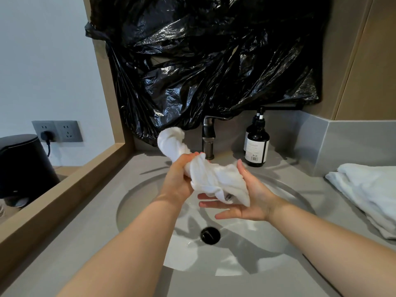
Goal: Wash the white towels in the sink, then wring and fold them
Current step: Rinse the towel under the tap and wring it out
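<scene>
Wringing twisted white towel (pixel 205 174) above sink (pixel 285 249) | left hand (pixel 180 179) clenched round it | right hand (pixel 246 198) released, palm under its end | bottle (pixel 257 144) label unreadable | folded towels (pixel 368 191) on worktop (pixel 64 264)

Both my bare forearms reach forward and converge. My left hand (pixel 180 179) is curled tight, fingers closed around a twisted white towel (pixel 205 172). My right hand (pixel 246 196) lies at its 3 o'clock, palm up, fingers spread flat toward 9 o'clock, thumb raised.
</scene>
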Demonstrator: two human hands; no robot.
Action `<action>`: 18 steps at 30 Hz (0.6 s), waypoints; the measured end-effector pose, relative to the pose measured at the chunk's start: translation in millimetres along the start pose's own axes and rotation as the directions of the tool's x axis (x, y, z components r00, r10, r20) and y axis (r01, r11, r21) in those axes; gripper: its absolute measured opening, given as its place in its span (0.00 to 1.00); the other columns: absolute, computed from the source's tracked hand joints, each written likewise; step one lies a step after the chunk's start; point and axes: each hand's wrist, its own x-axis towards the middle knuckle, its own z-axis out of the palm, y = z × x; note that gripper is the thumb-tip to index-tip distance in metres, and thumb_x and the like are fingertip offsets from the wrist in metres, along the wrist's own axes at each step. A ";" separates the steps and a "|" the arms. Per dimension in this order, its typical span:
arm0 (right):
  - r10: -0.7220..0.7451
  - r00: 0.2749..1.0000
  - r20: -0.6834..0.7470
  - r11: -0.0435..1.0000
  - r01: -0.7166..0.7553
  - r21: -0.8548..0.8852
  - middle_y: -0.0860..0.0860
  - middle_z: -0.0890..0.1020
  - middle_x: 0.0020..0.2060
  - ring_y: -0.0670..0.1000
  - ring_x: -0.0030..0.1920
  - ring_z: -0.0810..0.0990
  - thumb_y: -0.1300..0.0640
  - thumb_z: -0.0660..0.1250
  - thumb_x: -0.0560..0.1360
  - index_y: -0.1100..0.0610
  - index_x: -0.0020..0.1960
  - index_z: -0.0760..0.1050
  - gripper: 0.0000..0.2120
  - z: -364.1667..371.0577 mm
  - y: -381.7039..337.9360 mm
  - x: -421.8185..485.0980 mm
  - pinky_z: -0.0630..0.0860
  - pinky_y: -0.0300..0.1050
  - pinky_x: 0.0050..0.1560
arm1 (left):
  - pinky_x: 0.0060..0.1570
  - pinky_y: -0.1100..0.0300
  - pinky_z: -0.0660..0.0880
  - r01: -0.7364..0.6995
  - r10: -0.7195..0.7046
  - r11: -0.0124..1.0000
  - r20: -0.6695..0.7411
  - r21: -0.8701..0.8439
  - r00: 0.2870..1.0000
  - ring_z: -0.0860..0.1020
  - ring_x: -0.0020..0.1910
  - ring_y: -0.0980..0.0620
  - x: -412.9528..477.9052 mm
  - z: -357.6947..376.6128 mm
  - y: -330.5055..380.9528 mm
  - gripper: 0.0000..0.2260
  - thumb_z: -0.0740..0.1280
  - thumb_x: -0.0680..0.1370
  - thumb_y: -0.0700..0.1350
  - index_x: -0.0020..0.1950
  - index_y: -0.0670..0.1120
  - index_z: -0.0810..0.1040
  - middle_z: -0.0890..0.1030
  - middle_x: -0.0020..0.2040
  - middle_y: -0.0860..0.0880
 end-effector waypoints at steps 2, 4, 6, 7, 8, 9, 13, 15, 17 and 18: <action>0.014 0.993 0.121 1.000 -0.014 0.002 0.62 0.74 0.67 0.63 0.67 0.73 0.28 0.65 0.63 0.56 0.65 0.77 0.41 1.4 0.0 -2.0 0.79 0.59 0.53 | 0.50 0.54 0.78 0.017 -0.019 0.998 0.037 0.057 0.999 0.80 0.42 0.49 0.1 0.9 -0.5 0.03 0.68 0.75 0.40 0.45 0.41 0.78 0.82 0.40 0.47; 0.024 0.987 0.157 0.994 -0.008 -0.106 0.59 0.79 0.62 0.59 0.60 0.79 0.31 0.75 0.55 0.55 0.62 0.80 0.43 0.8 3.9 -1.0 0.82 0.52 0.48 | 0.42 0.54 0.80 0.035 -0.046 0.990 0.078 0.138 0.996 0.81 0.41 0.49 -1.6 1.6 0.2 0.12 0.73 0.68 0.41 0.48 0.40 0.77 0.82 0.42 0.46; 0.040 0.989 0.139 0.972 -0.006 -0.235 0.55 0.82 0.54 0.52 0.48 0.83 0.33 0.79 0.50 0.56 0.61 0.78 0.45 1.4 7.6 1.7 0.81 0.43 0.39 | 0.36 0.57 0.79 0.042 -0.064 0.977 0.100 0.208 0.993 0.81 0.39 0.50 1.8 -1.3 -0.3 0.21 0.75 0.61 0.43 0.50 0.39 0.75 0.81 0.41 0.45; 0.040 0.992 0.121 0.963 -0.006 -0.268 0.54 0.81 0.49 0.49 0.43 0.81 0.35 0.81 0.49 0.57 0.59 0.76 0.45 4.4 9.0 3.0 0.78 0.39 0.35 | 0.36 0.57 0.78 0.031 -0.054 0.973 0.097 0.228 0.994 0.81 0.39 0.50 3.3 -2.4 -0.5 0.23 0.75 0.60 0.44 0.51 0.38 0.74 0.81 0.41 0.45; 0.035 0.996 0.084 0.958 -0.010 -0.285 0.54 0.80 0.44 0.49 0.39 0.80 0.39 0.83 0.49 0.58 0.57 0.74 0.43 7.7 9.8 4.6 0.76 0.38 0.31 | 0.36 0.57 0.78 0.021 -0.043 0.969 0.087 0.246 0.995 0.81 0.38 0.49 5.0 -3.8 -0.9 0.24 0.76 0.61 0.44 0.52 0.38 0.74 0.81 0.40 0.44; 0.024 0.999 0.023 0.946 -0.016 -0.322 0.53 0.78 0.41 0.48 0.36 0.78 0.43 0.84 0.50 0.58 0.55 0.73 0.41 11.6 10.6 5.6 0.74 0.38 0.29 | 0.36 0.57 0.78 0.019 -0.039 0.964 0.071 0.265 0.997 0.81 0.38 0.49 5.3 -3.7 -1.5 0.23 0.75 0.63 0.43 0.54 0.38 0.73 0.81 0.39 0.44; -0.112 0.954 -0.276 0.701 -0.121 -0.702 0.48 0.79 0.41 0.47 0.39 0.78 0.51 0.76 0.64 0.51 0.55 0.74 0.22 33.3 16.2 11.0 0.74 0.41 0.33 | 0.36 0.55 0.78 0.004 0.024 0.950 -0.084 0.312 0.996 0.81 0.33 0.49 3.7 -1.0 -6.7 0.14 0.72 0.73 0.39 0.55 0.39 0.72 0.81 0.34 0.45; -0.255 0.884 -0.392 0.561 -0.195 -0.804 0.46 0.79 0.43 0.46 0.42 0.79 0.51 0.76 0.68 0.48 0.56 0.73 0.19 39.4 20.2 16.0 0.73 0.38 0.36 | 0.36 0.55 0.77 0.008 0.036 0.958 -0.149 0.287 0.988 0.80 0.31 0.50 4.1 2.6 -10.5 0.11 0.70 0.75 0.37 0.55 0.40 0.72 0.81 0.32 0.46; -0.381 0.821 -0.426 0.482 -0.217 -0.849 0.44 0.78 0.41 0.44 0.39 0.77 0.54 0.73 0.70 0.49 0.53 0.72 0.15 39.6 24.2 20.0 0.70 0.35 0.33 | 0.36 0.56 0.77 0.007 0.050 0.964 -0.208 0.267 0.977 0.80 0.31 0.50 6.4 6.5 -13.8 0.13 0.71 0.74 0.37 0.56 0.39 0.73 0.80 0.32 0.45; -0.431 0.799 -0.419 0.448 -0.214 -0.868 0.45 0.77 0.41 0.44 0.39 0.77 0.56 0.72 0.70 0.50 0.52 0.71 0.14 37.9 26.0 21.7 0.70 0.36 0.34 | 0.36 0.56 0.77 0.007 0.059 0.964 -0.239 0.266 0.969 0.80 0.31 0.50 7.3 8.1 -14.9 0.13 0.71 0.74 0.36 0.57 0.39 0.73 0.80 0.33 0.45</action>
